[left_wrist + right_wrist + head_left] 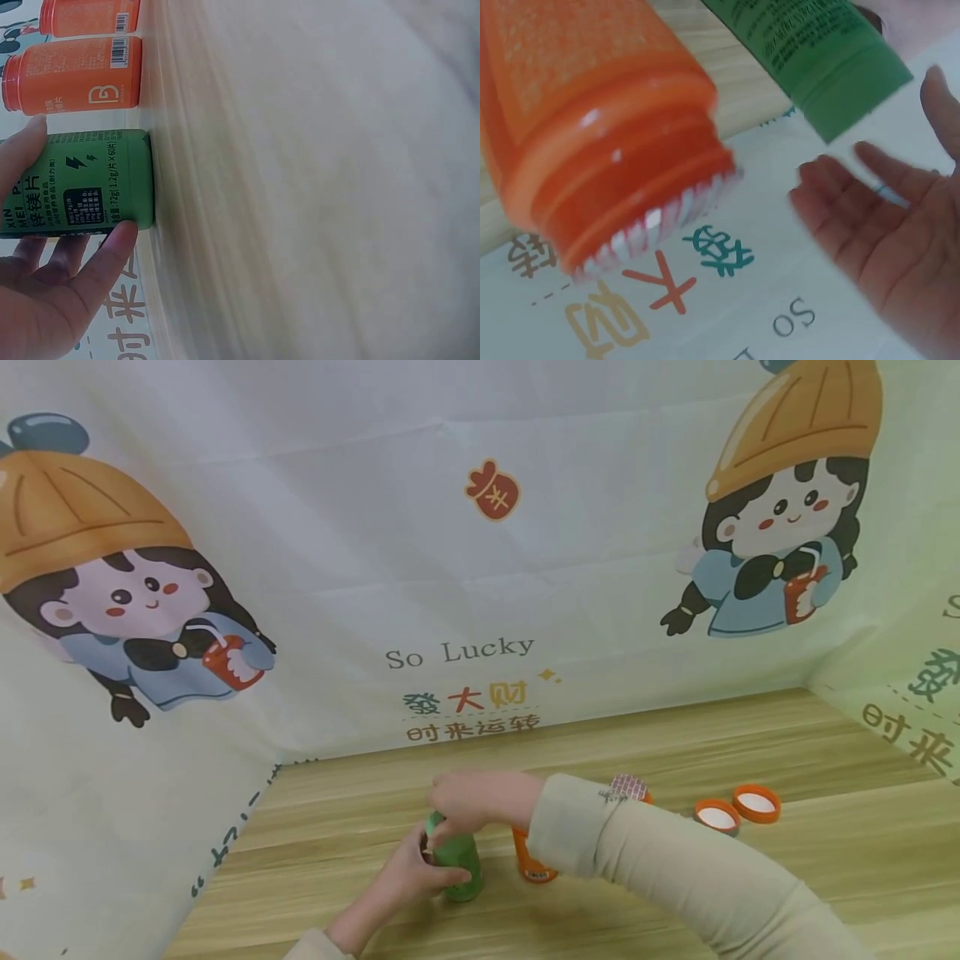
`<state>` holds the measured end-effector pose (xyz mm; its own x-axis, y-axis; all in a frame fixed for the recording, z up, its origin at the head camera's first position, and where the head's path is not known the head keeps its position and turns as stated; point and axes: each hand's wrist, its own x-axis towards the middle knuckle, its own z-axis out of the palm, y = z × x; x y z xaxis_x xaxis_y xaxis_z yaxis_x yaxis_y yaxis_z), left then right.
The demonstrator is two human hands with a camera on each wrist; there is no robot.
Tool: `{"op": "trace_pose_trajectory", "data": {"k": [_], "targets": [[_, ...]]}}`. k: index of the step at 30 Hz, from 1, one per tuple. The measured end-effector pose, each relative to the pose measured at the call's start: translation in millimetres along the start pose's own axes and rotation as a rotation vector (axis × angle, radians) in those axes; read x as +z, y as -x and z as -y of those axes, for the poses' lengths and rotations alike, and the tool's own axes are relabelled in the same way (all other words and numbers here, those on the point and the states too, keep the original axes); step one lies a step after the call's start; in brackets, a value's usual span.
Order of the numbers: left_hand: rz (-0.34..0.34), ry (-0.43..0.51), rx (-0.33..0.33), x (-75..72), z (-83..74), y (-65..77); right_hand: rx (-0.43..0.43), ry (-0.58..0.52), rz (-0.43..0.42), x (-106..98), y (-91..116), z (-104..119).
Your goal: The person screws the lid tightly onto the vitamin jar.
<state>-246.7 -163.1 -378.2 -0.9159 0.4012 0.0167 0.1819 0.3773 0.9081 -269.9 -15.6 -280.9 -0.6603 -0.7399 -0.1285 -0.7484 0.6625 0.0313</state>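
Plainly upright, green bottle, long axis vertical.

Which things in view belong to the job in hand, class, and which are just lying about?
In the job:
green bottle
left hand, holding the bottle
right hand, at the bottle's top end

Apparently just lying about:
two orange bottles, standing, with neither hand holding them
two orange caps, upturned on the table

Lettering on backdrop and green bottle
The backdrop reads "So Lucky", "發大财", "时来运转"; the green bottle, "锌镁片" and "72g(1.2g/片×60片)".
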Motion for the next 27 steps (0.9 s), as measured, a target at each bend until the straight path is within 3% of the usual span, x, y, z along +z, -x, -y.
{"op": "trace_pose_trajectory", "data": {"k": [6, 8, 15, 20, 27], "targets": [[-0.032, -0.019, -0.029, 1.1, 0.0, 0.1, -0.248, 0.039, 0.064, -8, 5, -7], [-0.046, -0.027, -0.029, 1.8, -0.1, -0.2, -0.293, 0.047, 0.084, -9, 7, -7], [-0.046, -0.034, -0.014, 1.7, 0.3, -1.3, -0.285, -0.032, 0.096, -9, 7, -10], [-0.067, -0.062, -0.012, 2.2, 1.3, -1.2, -0.309, -0.022, 0.098, -8, 4, -11], [-0.105, -0.082, 0.042, 4.4, 2.6, -0.8, -0.314, -0.046, 0.087, -6, 0, -13]]}}
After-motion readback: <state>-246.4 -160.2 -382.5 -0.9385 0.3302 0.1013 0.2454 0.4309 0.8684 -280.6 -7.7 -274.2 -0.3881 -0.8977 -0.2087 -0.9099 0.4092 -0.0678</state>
